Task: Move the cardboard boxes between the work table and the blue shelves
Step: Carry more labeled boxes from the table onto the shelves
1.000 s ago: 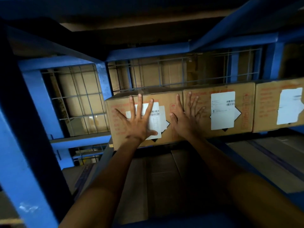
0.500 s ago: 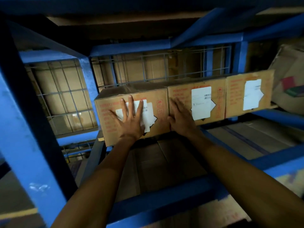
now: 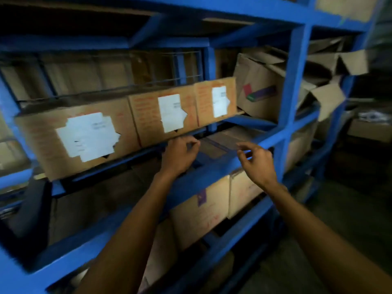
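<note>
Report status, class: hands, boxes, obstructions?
Left hand and right hand empty, loosely curled. Three labelled boxes rowed on blue shelf. Nothing blocking.

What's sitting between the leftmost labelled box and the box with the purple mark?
Head view: two more labelled boxes, the middle one and a smaller one, stand between the leftmost box and the purple-marked box.

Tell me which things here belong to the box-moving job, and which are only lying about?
Belonging to the job:
- three labelled boxes in a row on the blue shelf
- left hand and right hand, both holding nothing

Lying about:
- crumpled open boxes at far right
- box with coloured print
</note>
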